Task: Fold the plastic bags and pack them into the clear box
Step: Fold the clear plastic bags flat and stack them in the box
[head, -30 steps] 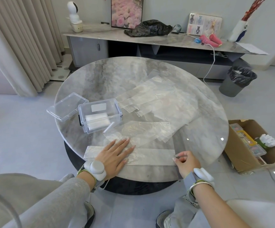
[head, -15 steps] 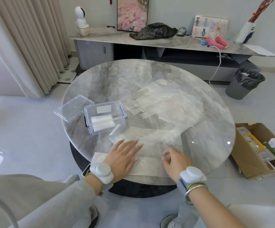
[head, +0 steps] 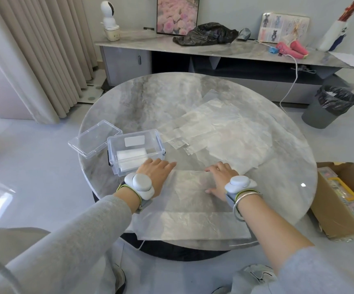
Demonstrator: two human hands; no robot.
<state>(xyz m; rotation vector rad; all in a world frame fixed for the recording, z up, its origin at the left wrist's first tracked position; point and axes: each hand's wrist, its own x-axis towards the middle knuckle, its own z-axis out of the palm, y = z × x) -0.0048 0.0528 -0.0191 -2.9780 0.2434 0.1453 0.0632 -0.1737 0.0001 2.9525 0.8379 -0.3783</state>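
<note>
Both our hands lie open on one plastic bag (head: 193,209) spread on the table (head: 129,98) at the lower centre of the frame. The left hand (head: 153,174) presses the bag's far left corner with straight fingers, just beside the clear box (head: 135,153), and the right hand (head: 221,179) rests palm down on the far edge, thumb spread, gripping nothing. We judge a fold is being smoothed; next the bag needs folding smaller to fit beside the folded bags (head: 130,158) in the box, while loose bags (head: 214,132) wait above.

The clear box (head: 137,152) sits on the table (head: 150,98), lid (head: 94,137) to its left, loose bags (head: 218,132) right.
</note>
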